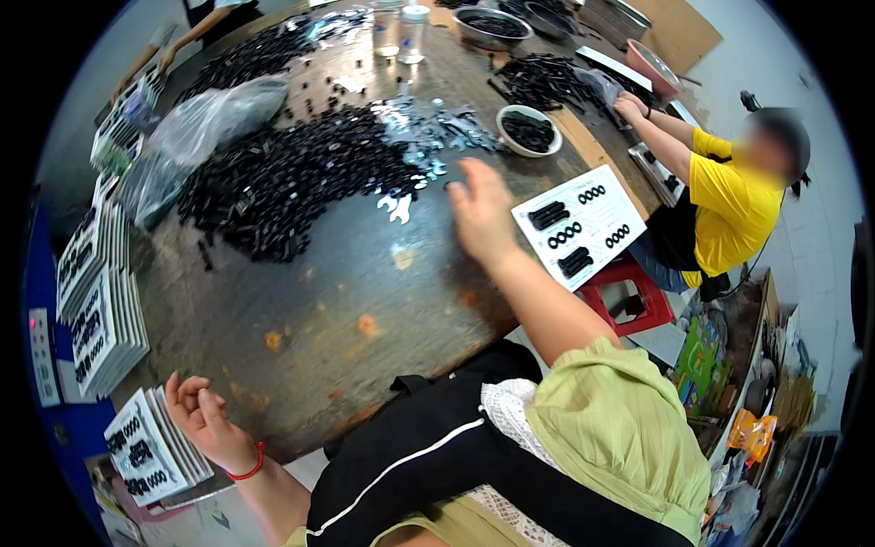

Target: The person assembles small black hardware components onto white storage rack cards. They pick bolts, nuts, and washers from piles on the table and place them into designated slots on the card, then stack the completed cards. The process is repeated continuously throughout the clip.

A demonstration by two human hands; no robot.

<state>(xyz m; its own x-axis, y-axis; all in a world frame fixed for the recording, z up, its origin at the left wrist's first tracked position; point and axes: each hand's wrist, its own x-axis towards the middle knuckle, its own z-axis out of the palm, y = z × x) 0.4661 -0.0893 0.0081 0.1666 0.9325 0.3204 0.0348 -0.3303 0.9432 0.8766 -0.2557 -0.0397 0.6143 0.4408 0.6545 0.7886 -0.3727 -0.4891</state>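
My left hand (pixel 208 427) is at the lower left with loosely curled, slightly parted fingers and nothing visible in it. It hovers beside a stack of white cards (pixel 182 456) fitted with black parts. My right hand (pixel 483 214) reaches over the table, fingers apart, near the shiny flat wrench-shaped metal pieces (pixel 396 208); I make out nothing held. Right of that hand lies a white card (pixel 592 208) carrying black rings and short black bars. A big pile of small black parts (pixel 301 173) spreads left of the metal pieces. Beyond the card sits a white bowl (pixel 504 137) of black parts.
More card stacks (pixel 123 324) line the table's left edge, near a clear plastic bag (pixel 210 118). Metal bowls (pixel 492 36) and clear jars (pixel 412 46) stand at the back. A person in yellow (pixel 729 210) works at right. A red stool (pixel 649 305) is below the table's edge.
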